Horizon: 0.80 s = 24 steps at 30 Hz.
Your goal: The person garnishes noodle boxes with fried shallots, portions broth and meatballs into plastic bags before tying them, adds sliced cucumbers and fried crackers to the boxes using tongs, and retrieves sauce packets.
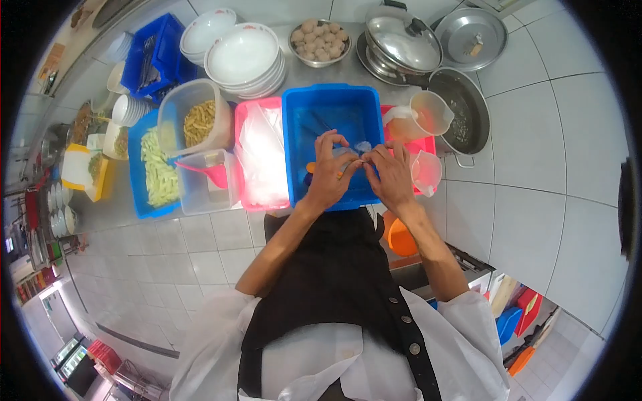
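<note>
Both bare hands work above the blue rectangular basin (pixel 321 100), near its middle, fingertips brought together. Left hand (pixel 328 172): thumb and fingers drawn narrow in a pinch on a small piece of clear plastic film (pixel 363 146). Right hand (pixel 391 175): likewise narrow, thumb and forefinger pinching the same film just beside the left fingertips. Film position: at the fingertips, over the basin interior. Orientation: a loose, crumpled tuft points away from the wearer, toward the far wall of the basin; the pinched part appears to run crosswise between the hands. Full long axis partly hidden by the fingers; exact angle cannot be told. Basin: long axis runs away from the wearer; dark thin rods (pixel 321 120) lie slantwise inside, beyond the left hand, and small orange items (pixel 311 167) show beside that hand, too covered to identify. Left of basin: pink tray (pixel 259 103) bearing white plastic sheeting (pixel 261 154). Right of basin: two translucent measuring jugs (pixel 428 113), one beyond the other, with a metal pot (pixel 480 110) farther right. Beyond basin: metal bowl (pixel 321 64) heaped with meatballs (pixel 319 41).
</note>
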Each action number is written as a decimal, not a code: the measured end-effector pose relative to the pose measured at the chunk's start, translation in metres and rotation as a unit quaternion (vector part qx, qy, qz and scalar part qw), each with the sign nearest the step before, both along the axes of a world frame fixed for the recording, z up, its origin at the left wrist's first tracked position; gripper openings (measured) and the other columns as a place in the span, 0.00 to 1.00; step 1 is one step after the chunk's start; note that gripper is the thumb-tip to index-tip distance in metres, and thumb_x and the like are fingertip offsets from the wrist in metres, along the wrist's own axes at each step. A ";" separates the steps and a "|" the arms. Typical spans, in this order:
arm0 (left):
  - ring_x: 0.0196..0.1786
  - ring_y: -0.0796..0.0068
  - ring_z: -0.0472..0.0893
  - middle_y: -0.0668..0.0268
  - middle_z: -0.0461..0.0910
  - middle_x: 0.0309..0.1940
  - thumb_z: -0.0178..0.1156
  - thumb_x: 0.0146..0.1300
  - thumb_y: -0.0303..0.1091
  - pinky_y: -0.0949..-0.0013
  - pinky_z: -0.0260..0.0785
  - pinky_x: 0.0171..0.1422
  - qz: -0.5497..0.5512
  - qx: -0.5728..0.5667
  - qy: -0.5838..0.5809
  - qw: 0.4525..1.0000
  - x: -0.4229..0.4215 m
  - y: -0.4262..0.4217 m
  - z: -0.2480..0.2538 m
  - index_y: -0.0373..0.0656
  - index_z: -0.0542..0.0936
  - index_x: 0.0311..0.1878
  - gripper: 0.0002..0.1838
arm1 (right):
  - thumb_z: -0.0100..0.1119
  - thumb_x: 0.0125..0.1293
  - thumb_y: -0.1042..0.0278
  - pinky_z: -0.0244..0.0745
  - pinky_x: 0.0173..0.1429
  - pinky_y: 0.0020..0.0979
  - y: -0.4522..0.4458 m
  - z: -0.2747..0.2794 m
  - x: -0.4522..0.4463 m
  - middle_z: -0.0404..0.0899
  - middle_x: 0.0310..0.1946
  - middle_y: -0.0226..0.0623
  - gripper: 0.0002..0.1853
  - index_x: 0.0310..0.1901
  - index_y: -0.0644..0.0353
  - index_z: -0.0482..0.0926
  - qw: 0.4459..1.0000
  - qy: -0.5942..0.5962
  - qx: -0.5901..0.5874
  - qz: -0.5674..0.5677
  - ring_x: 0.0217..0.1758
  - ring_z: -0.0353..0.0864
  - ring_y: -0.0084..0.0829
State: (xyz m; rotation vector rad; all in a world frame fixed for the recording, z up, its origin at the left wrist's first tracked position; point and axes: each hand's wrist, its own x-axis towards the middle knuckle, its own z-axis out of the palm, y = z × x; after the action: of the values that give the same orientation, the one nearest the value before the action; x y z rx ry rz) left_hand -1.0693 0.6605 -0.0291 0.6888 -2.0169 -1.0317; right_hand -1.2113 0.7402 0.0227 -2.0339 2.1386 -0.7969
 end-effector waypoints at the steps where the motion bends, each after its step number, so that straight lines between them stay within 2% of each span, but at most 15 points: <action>1: 0.63 0.50 0.63 0.57 0.67 0.49 0.66 0.57 0.32 0.52 0.56 0.67 -0.010 -0.007 0.006 1.000 0.003 0.001 -0.003 0.42 0.83 0.33 0.04 | 0.59 0.58 0.73 0.62 0.57 0.43 0.003 -0.005 -0.005 0.76 0.38 0.36 0.07 0.39 0.59 0.77 0.998 0.059 0.022 0.027 0.50 0.69 0.41; 2: 0.63 0.50 0.63 0.57 0.67 0.49 0.66 0.57 0.32 0.52 0.56 0.67 -0.010 0.002 0.005 1.000 0.006 0.001 -0.007 0.42 0.83 0.33 0.04 | 0.60 0.57 0.72 0.61 0.56 0.44 0.007 -0.008 -0.008 0.75 0.37 0.37 0.06 0.36 0.59 0.76 0.991 0.117 0.044 0.055 0.49 0.69 0.40; 5: 0.62 0.51 0.64 0.58 0.68 0.48 0.69 0.52 0.33 0.52 0.56 0.67 -0.031 0.000 0.015 0.999 0.014 0.004 -0.016 0.44 0.85 0.32 0.06 | 0.61 0.57 0.70 0.61 0.52 0.44 0.016 -0.005 -0.009 0.73 0.33 0.37 0.06 0.33 0.58 0.74 0.986 0.121 0.063 0.094 0.47 0.69 0.38; 9: 0.61 0.53 0.68 0.60 0.68 0.47 0.73 0.47 0.32 0.48 0.59 0.69 -0.041 -0.037 0.029 0.998 0.022 0.012 -0.018 0.46 0.87 0.35 0.09 | 0.61 0.59 0.69 0.60 0.49 0.42 0.033 0.006 -0.007 0.73 0.33 0.37 0.07 0.31 0.60 0.72 0.986 0.069 0.112 0.100 0.43 0.68 0.39; 11: 0.60 0.53 0.69 0.60 0.68 0.47 0.74 0.46 0.31 0.46 0.59 0.70 -0.038 -0.049 0.034 0.997 0.026 0.013 -0.021 0.46 0.87 0.35 0.11 | 0.62 0.60 0.70 0.62 0.49 0.40 0.037 0.012 0.001 0.76 0.32 0.37 0.06 0.33 0.62 0.76 0.984 -0.035 0.173 0.015 0.40 0.70 0.39; 12: 0.60 0.54 0.71 0.60 0.68 0.47 0.74 0.45 0.30 0.44 0.58 0.71 -0.024 -0.079 0.039 0.996 0.027 0.012 -0.024 0.46 0.87 0.35 0.11 | 0.62 0.60 0.70 0.62 0.49 0.40 0.036 0.014 0.005 0.76 0.32 0.37 0.06 0.33 0.62 0.76 0.983 -0.035 0.178 0.015 0.40 0.70 0.39; 14: 0.60 0.56 0.72 0.60 0.69 0.47 0.74 0.45 0.30 0.42 0.57 0.72 -0.009 -0.107 0.044 0.993 0.023 0.013 -0.026 0.46 0.87 0.36 0.12 | 0.63 0.60 0.75 0.65 0.50 0.36 0.030 0.015 0.018 0.80 0.34 0.39 0.04 0.36 0.64 0.81 0.973 -0.225 0.050 -0.029 0.42 0.73 0.39; 15: 0.58 0.56 0.73 0.61 0.70 0.44 0.72 0.46 0.29 0.42 0.57 0.71 0.000 -0.076 0.048 0.996 0.016 0.015 -0.019 0.46 0.86 0.35 0.10 | 0.63 0.60 0.75 0.65 0.50 0.36 0.027 0.009 0.022 0.80 0.34 0.39 0.04 0.36 0.64 0.81 0.972 -0.226 0.053 -0.030 0.42 0.73 0.39; 17: 0.57 0.57 0.74 0.62 0.72 0.42 0.71 0.47 0.28 0.42 0.57 0.71 0.009 -0.042 0.047 0.998 0.006 0.024 -0.018 0.46 0.86 0.34 0.09 | 0.64 0.57 0.79 0.68 0.51 0.34 0.020 -0.005 0.027 0.82 0.36 0.41 0.07 0.38 0.62 0.84 0.893 -0.442 -0.008 -0.086 0.47 0.75 0.39; 18: 0.57 0.57 0.74 0.63 0.72 0.40 0.71 0.47 0.28 0.41 0.56 0.71 0.024 -0.019 0.056 0.998 -0.001 0.027 -0.021 0.46 0.85 0.35 0.09 | 0.64 0.57 0.79 0.68 0.51 0.34 0.014 -0.006 0.023 0.82 0.36 0.41 0.07 0.38 0.62 0.84 0.892 -0.444 -0.007 -0.085 0.47 0.75 0.39; 20: 0.57 0.58 0.74 0.64 0.73 0.39 0.71 0.47 0.28 0.40 0.56 0.71 0.039 0.004 0.065 0.997 -0.005 0.027 -0.027 0.46 0.85 0.35 0.09 | 0.63 0.58 0.80 0.68 0.52 0.33 0.008 -0.004 0.012 0.82 0.37 0.42 0.07 0.39 0.64 0.83 0.948 -0.301 -0.020 -0.106 0.47 0.75 0.39; 21: 0.58 0.58 0.74 0.64 0.74 0.38 0.70 0.48 0.27 0.41 0.55 0.72 0.032 -0.015 0.041 0.999 -0.004 0.025 -0.029 0.45 0.86 0.35 0.09 | 0.63 0.59 0.79 0.69 0.52 0.33 0.012 -0.008 0.003 0.82 0.38 0.43 0.06 0.39 0.64 0.84 0.984 -0.158 -0.013 -0.081 0.46 0.75 0.39; 22: 0.59 0.58 0.75 0.65 0.75 0.37 0.70 0.50 0.27 0.41 0.54 0.73 0.025 -0.032 0.016 0.999 -0.002 0.025 -0.029 0.45 0.86 0.36 0.08 | 0.63 0.59 0.79 0.69 0.52 0.33 0.020 -0.008 -0.003 0.82 0.38 0.43 0.06 0.39 0.64 0.84 0.984 -0.158 -0.011 -0.082 0.46 0.75 0.39; 24: 0.59 0.58 0.75 0.65 0.75 0.37 0.69 0.50 0.27 0.41 0.53 0.73 0.017 -0.041 -0.008 0.999 0.000 0.022 -0.029 0.44 0.86 0.35 0.08 | 0.62 0.59 0.79 0.70 0.53 0.36 0.034 -0.003 -0.005 0.81 0.40 0.44 0.06 0.39 0.65 0.83 0.988 -0.056 0.136 -0.053 0.47 0.75 0.42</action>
State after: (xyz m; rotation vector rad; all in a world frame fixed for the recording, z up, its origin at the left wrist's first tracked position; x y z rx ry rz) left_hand -1.0690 0.6824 -0.0581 0.6878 -2.0431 -0.9201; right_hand -1.2168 0.7738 0.0192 -1.7144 2.1694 -0.5768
